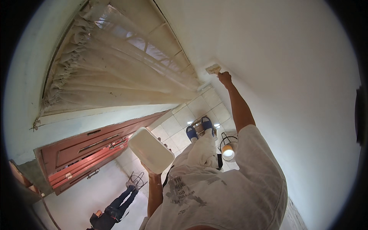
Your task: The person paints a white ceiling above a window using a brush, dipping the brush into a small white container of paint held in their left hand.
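My right hand [225, 78] is closed round the handle of a wide flat paintbrush [213, 69]. The arm is stretched far forward, and the bristles are at the white wall [291, 76], near its corner by the curtained window. My left hand [152, 171] supports a white rectangular plastic tub [151, 150] from below, at waist height. Its fingertips show past the tub's right edge, and the palm is hidden under it. The tub's inside looks white; whether paint lies in it I cannot tell.
Blue slippers [207, 123] on my feet rest on a raised wooden support above the tiled floor [184, 117]. By my right leg, a bucket of white paint [228, 154] sits on a stool. A sheer curtain [115, 73] and reddish double doors [88, 149] lie left. Another person [115, 209] is lower left.
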